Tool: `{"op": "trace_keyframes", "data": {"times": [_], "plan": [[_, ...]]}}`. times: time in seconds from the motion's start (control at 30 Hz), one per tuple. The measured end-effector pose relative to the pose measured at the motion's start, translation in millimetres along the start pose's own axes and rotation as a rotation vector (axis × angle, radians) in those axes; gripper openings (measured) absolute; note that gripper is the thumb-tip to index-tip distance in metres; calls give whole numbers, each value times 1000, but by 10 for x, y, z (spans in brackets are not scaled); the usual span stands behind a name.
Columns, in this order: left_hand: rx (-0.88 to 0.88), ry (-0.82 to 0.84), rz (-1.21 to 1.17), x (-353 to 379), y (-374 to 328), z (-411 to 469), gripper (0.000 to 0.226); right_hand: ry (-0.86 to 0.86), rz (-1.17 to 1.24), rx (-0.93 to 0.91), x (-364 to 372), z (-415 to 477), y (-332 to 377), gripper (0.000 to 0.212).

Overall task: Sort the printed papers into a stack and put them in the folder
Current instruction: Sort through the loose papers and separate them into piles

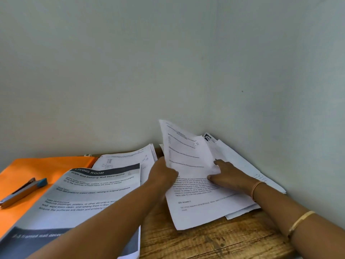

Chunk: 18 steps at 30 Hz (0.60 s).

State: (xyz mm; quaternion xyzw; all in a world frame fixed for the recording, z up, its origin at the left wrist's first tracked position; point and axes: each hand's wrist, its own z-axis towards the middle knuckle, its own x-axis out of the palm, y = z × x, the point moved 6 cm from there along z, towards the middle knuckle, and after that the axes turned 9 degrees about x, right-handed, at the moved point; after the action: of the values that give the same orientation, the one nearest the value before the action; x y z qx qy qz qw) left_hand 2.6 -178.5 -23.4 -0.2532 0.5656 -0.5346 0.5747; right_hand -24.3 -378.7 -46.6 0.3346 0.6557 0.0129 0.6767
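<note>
My left hand (pixel 162 174) pinches the left edge of a printed sheet (pixel 184 156) and lifts it so that it stands tilted above a loose pile of printed papers (pixel 203 206) on the right of the wooden table. My right hand (pixel 226 175) presses flat on that pile, fingers spread. A second stack, topped by a sheet headed "LIVING ROOM" (pixel 89 195), lies at the left-centre. It partly covers an orange folder (pixel 43 167) lying flat at the far left.
A stapler (pixel 22 191) with a blue end rests on the orange folder. More white sheets (pixel 128 159) lie behind the "LIVING ROOM" sheet. The wooden table (pixel 205 242) meets a plain wall at the back and right.
</note>
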Motion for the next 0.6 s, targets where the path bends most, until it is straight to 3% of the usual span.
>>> {"op": "trace_keyframes", "data": {"times": [0.17,0.3,0.37,0.47,0.6], "plan": [[-80,-109,-212,-255,37,31,25,-78,225,-54,-143,-8,49,75],[-7,-143,-274,-408,-59,37,27,-168,638,-83,-412,-34,156,75],[59,-164,-274,-474,-121,60,24,-176,797,-34,-525,-42,211,64],[169,-242,-273,-591,-228,96,26,-247,911,-48,-677,-20,298,22],[349,-348,-206,-737,-451,91,25,-361,971,-132,-890,-81,438,25]]}}
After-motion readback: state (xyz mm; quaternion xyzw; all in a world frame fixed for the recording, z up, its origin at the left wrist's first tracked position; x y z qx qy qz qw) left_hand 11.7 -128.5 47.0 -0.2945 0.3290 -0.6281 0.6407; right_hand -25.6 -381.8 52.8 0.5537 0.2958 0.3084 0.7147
